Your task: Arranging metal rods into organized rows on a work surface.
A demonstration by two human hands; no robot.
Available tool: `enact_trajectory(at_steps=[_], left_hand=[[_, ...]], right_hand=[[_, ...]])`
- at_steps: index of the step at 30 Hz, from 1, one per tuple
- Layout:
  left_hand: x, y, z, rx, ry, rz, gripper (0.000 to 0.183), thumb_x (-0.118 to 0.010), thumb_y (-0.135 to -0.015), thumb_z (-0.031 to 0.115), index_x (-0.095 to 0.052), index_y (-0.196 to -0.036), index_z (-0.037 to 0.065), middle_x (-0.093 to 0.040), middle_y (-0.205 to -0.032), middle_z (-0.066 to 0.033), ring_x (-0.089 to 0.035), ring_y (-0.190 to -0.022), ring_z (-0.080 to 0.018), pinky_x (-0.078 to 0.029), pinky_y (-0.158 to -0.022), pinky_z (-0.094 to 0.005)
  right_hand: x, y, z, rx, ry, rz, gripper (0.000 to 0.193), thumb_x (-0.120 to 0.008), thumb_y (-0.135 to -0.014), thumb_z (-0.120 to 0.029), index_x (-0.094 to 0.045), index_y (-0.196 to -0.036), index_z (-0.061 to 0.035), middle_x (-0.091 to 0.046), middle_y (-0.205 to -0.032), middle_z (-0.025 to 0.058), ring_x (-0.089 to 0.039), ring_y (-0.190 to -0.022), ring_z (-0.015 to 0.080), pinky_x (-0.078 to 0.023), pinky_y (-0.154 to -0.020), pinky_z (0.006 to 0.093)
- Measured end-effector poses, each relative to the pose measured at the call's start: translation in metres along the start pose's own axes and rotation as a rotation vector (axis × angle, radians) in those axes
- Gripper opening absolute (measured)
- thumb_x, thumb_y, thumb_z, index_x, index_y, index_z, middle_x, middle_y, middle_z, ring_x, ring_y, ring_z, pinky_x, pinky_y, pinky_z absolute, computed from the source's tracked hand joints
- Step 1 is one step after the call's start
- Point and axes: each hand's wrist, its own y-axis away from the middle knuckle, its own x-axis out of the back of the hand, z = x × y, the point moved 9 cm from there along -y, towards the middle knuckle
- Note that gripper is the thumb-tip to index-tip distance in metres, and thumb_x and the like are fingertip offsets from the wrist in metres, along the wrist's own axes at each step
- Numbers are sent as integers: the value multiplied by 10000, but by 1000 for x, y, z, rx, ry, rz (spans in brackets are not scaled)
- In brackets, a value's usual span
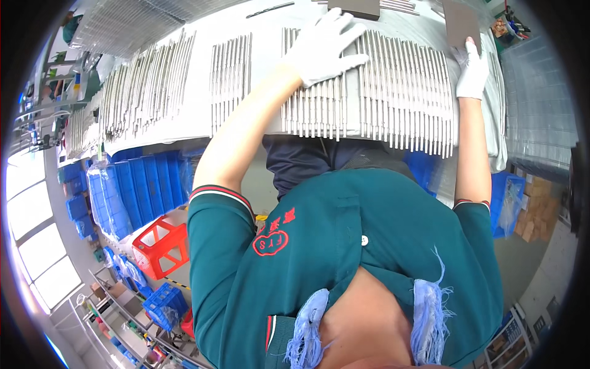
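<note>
My left hand [326,50], in a white glove, lies palm down with its fingers spread over a row of slim silver metal rods [316,111]. To its right is another row of the same rods [405,92], laid side by side with their ends toward me. My right hand [473,72], also gloved in white, grips the near edge of a flat grey-brown plate [461,23]. Its thumb rests along the plate; the other fingers are hidden. A dark grey block [355,7] lies beyond my left fingertips. A dark twist drill bit [270,9] lies farther left.
More rows of rods [230,80] cover the left part of the white-covered table [203,117]. Stacked clear plastic trays [534,98] stand to the right, with others [126,24] at the far left. Below left are blue bins [144,184] and a red stool [161,246].
</note>
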Motion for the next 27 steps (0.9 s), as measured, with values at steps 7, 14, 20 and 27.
enact_trajectory(at_steps=[7, 14, 20, 27], left_hand=[[27, 41, -52, 150, 12, -145, 703, -536, -979, 599, -519, -1494, 120, -441, -1562, -190, -366, -1480, -389, -245, -1231, -541], [24, 26, -31, 137, 101, -133, 699, -577, -972, 544, -514, -1468, 56, -451, -1512, -230, -388, -1436, -447, -273, -1207, -562], [-5, -19, 17, 50, 204, -120, 723, -513, -1002, 542, -460, -1521, 42, -416, -1531, -317, -332, -1466, -495, -233, -1222, -582], [-18, -22, 18, 54, 201, -163, 705, -500, -1014, 547, -435, -1554, 100, -363, -1576, -316, -282, -1497, -500, -199, -1236, -599]], right_hand=[[5, 1, -4, 3, -32, 77, 621, -696, -972, -183, -425, -1466, 78, -570, -1360, 184, -607, -1212, 273, -565, -1035, 442], [0, 4, -12, 90, 145, 82, 566, -722, -971, -241, -540, -1421, 52, -636, -1317, 133, -600, -1206, 209, -493, -1040, 343], [15, -10, 3, 87, 54, 69, 492, -696, -965, -159, -516, -1350, 90, -601, -1312, 176, -629, -1175, 294, -571, -1021, 475], [38, -25, 23, 18, -224, 100, 437, -656, -982, -167, -535, -1341, 51, -611, -1278, 156, -660, -1080, 315, -572, -973, 464]])
